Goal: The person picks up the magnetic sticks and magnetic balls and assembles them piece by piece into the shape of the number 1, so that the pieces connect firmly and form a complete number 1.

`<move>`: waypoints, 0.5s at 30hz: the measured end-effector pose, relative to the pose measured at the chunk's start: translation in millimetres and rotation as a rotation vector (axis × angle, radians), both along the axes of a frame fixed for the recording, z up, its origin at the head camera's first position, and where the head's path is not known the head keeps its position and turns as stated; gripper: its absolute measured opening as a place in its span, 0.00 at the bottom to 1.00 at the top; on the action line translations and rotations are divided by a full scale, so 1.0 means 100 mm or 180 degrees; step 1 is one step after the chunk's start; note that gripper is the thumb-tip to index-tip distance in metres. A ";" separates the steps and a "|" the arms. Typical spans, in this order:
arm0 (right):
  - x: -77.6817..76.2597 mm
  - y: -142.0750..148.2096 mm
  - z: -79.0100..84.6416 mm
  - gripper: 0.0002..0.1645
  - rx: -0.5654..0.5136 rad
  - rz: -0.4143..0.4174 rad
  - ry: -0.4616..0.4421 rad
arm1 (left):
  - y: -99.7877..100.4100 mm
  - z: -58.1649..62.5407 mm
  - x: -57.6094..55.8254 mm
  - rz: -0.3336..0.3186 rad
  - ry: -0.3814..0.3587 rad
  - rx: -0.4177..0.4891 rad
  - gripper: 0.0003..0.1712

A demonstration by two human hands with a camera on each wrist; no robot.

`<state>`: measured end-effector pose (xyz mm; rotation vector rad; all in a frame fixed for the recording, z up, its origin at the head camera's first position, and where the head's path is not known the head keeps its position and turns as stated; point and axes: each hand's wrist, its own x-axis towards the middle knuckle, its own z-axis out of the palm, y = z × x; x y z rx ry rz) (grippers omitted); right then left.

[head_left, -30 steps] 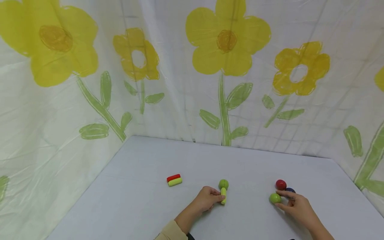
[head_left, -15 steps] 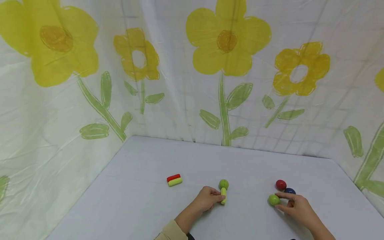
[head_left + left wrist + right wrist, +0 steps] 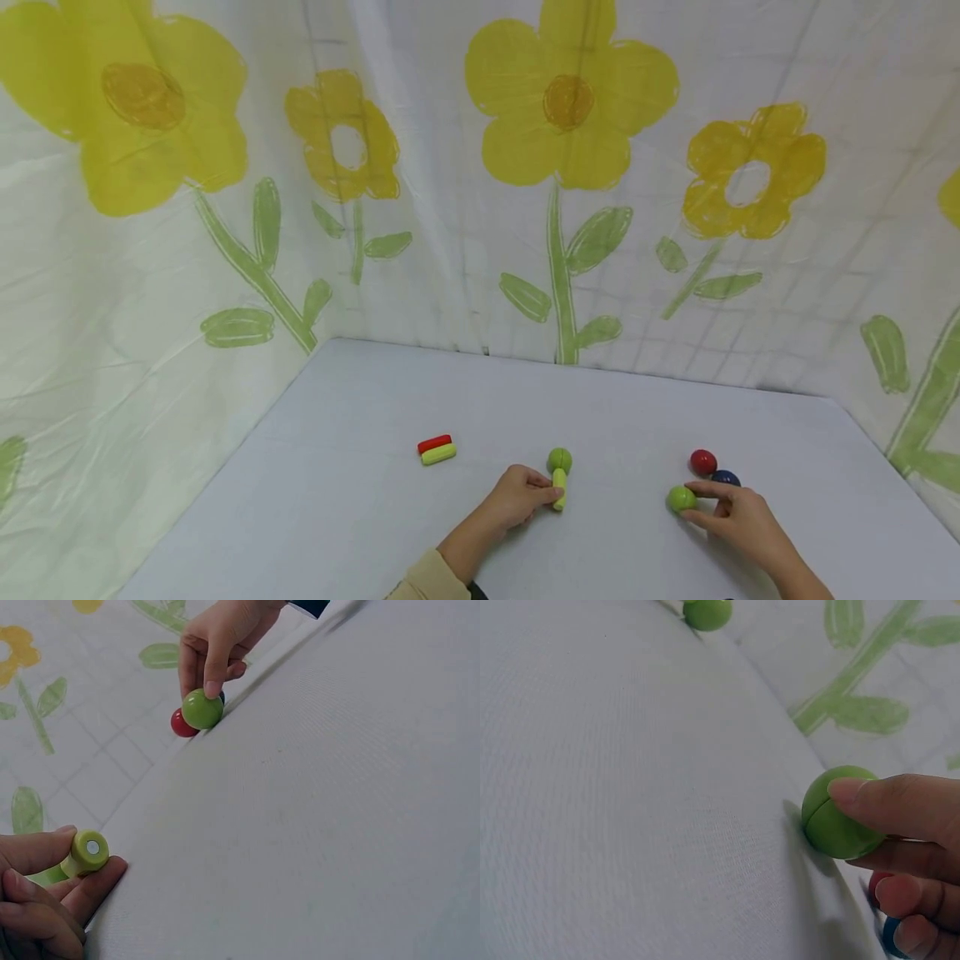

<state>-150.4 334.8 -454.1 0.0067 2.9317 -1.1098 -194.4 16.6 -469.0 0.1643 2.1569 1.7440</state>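
Observation:
My left hand (image 3: pixel 517 498) pinches a short yellow-green rod (image 3: pixel 558 490) between thumb and fingers. The rod's far end meets a green ball (image 3: pixel 559 459) on the table. In the left wrist view a pale round disc shows on the end face of the rod (image 3: pixel 91 848). My right hand (image 3: pixel 738 517) pinches a second green ball (image 3: pixel 681 499) with thumb and forefinger; a seam line runs across this ball (image 3: pixel 836 817) in the right wrist view. Just behind that hand sit a red ball (image 3: pixel 703 462) and a dark blue ball (image 3: pixel 726 478), the blue one partly covered by the fingers.
Left of centre, a red rod (image 3: pixel 434 443) and a yellow-green rod (image 3: pixel 438 454) lie side by side on the white table (image 3: pixel 337 500). A white curtain (image 3: pixel 420 275) printed with yellow flowers hangs along the table's back edge and sides.
My right hand's green ball has shifted slightly left, away from the blue ball, which shows more now. My left hand, its rod and the ball at the rod's end have stayed put.

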 end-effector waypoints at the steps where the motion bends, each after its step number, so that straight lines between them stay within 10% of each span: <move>1: 0.00 -0.01 0.00 0.29 -0.0009 -0.0031 -0.0026 | 0.00 0.00 0.00 -0.0002 0.0005 0.0009 0.07; 15: 0.01 -0.14 -0.01 0.26 -0.0106 0.0012 0.0034 | 0.00 -0.01 0.00 0.0006 0.0020 0.0036 0.06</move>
